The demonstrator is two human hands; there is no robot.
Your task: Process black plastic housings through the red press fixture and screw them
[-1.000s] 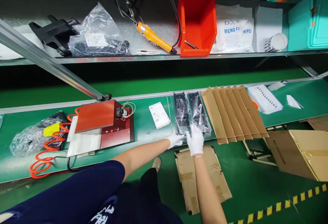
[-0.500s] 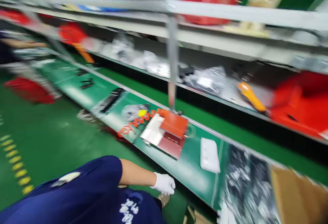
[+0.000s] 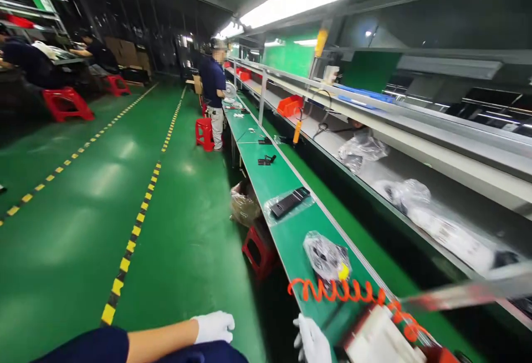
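Note:
In a white glove, my left hand (image 3: 215, 327) hangs over my lap beside the bench, its fingers loosely stretched and holding nothing. My right hand (image 3: 311, 341), gloved in white too, is at the bench's front edge with its fingers apart and nothing visible in them. Close to its right lies a white and red box-like fixture (image 3: 384, 336), partly cut off by the frame. An orange coiled hose (image 3: 332, 291) runs across the bench just above that hand. Beyond the hose lies a clear-bagged part (image 3: 324, 255) with a yellow patch.
Farther along the green bench (image 3: 257, 183) lies a long black part (image 3: 290, 202) on clear plastic. A shelf at right holds bagged parts (image 3: 407, 197) and a red bin (image 3: 290, 106). A red stool (image 3: 257, 252) sits under the bench. A co-worker (image 3: 214, 86) stands farther down the line.
My view has swung left and up, from the bench ahead to along the line and aisle. My right hand has come into view at the bench edge; the left stays low, off the bench.

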